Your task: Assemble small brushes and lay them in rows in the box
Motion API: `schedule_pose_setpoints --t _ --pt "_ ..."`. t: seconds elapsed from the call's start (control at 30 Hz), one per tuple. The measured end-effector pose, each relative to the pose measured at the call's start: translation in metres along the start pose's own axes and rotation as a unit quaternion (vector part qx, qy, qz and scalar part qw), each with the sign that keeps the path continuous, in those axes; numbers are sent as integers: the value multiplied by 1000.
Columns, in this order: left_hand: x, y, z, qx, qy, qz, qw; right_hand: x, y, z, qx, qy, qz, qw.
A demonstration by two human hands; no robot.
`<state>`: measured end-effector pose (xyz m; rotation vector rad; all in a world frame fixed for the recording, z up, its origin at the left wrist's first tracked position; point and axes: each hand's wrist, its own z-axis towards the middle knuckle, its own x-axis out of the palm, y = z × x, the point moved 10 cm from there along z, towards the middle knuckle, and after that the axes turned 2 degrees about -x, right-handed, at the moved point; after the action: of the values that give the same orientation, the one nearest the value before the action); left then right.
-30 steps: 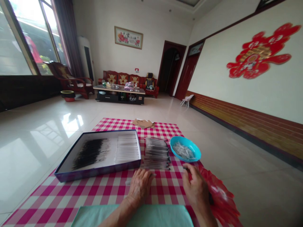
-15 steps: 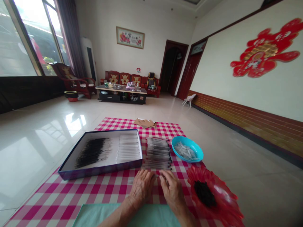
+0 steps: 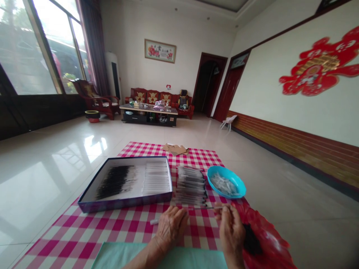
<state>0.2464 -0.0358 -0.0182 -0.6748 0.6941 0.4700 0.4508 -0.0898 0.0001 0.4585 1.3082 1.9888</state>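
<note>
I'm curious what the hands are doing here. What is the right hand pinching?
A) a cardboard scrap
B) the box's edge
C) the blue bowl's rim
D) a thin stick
D. The right hand pinches a thin stick between its fingers, and the stick points left, away from the hand.
</note>
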Motion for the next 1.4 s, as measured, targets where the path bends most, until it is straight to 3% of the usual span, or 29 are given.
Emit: schedule_pose_setpoints --t 0.13,0.4,0.6,0.8,0.87,0.97,1.07,1.13,1.23,1.33,1.4 --pt "-8 -3 -2 17 -40 -14 999 -14 -1 3 17 -56 40 997" --pt "-7 -16 -1 37 2 2 999 41 -21 -26 17 56 19 998" --pt "-1 -12 -1 31 2 38 999 50 -39 -29 82 66 86 991" --pt "11 -8 -4 24 36 104 994 55 -58 -33 132 93 84 983" --pt "5 -8 -4 19 50 123 991 57 -62 -35 155 100 89 979" --pt "-26 1 4 4 70 151 986 60 -59 -36 164 113 81 977" --pt "-70 34 20 -24 104 198 974 64 -52 -36 154 126 66 978" --pt "-100 74 30 -58 135 246 958 67 -49 -37 151 138 55 977" --pt "-130 144 34 -112 213 302 922 71 -47 -38 149 157 39 976" --pt "-143 192 29 -125 260 307 907 73 -47 -40 156 162 47 973" --pt "-140 209 21 -122 292 296 901 73 -49 -41 159 165 52 972"
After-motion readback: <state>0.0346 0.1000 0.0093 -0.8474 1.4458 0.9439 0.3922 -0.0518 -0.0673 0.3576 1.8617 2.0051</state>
